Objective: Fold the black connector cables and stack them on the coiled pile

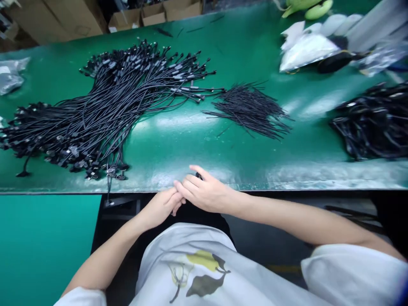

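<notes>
My left hand (162, 206) and my right hand (204, 191) meet at the near edge of the green table (197, 144), fingers curled and pressed together. A small black piece (199, 175) pokes out above the right hand's fingers; what it belongs to is hidden. Both hands seem closed on it. A large heap of black cables with connectors (95, 106) lies on the left of the table. A smaller pile of thin black ties (248, 108) lies in the middle.
Another heap of bundled black cables (372, 123) sits at the right. White plastic bags (312, 46) lie at the back right, a grey bag (11, 74) at the far left. Cardboard boxes (153, 15) stand behind the table.
</notes>
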Demonstrator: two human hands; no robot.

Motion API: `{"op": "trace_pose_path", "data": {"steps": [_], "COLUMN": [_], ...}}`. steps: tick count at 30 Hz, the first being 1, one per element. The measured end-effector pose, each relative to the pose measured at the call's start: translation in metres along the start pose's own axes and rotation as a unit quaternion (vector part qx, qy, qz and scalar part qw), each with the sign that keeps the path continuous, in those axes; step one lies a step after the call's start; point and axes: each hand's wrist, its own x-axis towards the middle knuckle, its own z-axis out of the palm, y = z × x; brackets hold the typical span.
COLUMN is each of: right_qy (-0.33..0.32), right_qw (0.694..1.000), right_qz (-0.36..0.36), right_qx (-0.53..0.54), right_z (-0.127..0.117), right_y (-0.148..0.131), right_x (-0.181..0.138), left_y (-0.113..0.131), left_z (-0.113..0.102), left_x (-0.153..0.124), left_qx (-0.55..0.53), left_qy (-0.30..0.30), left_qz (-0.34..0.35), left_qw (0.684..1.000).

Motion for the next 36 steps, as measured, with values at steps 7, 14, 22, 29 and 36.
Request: {"op": "trace_pose_path", "data": {"steps": [7,14,22,29,36], "right_qy": [-0.349,-0.389,0.144,0.055,0.152], "right_qw": [0.852,0.715,0.923,0.889,0.883], "right_qz": [0.120,0.197,0.356,0.437,0.438], "right_qx": [0.371,0.547,0.021,-0.125,-0.077], "right_z": [-0.022,-0.024,-0.048,-0.035,-0.043], "right_y": [0.003,0.011,0.167,0.282,0.183], "right_x": [0.001,-0.008,-0.058,-0.076,-0.052], "left_y": [0.009,0.007,0.004,-0.005,0.005], "left_z": [0.007,0.010,-0.027,-0.016,-0.003], "left_x": [-0.015,-0.008,0.010,0.013,0.023], "left_qx": [0.447,0.505,0.101,-0.045,-0.258], "left_qy": [-0.105,-0.090,0.076,0.148,0.165], "left_qz": [0.132,0.236,0.035,0.017,0.024], "left_qw": [0.879,0.825,0.991,0.988,0.952]}}
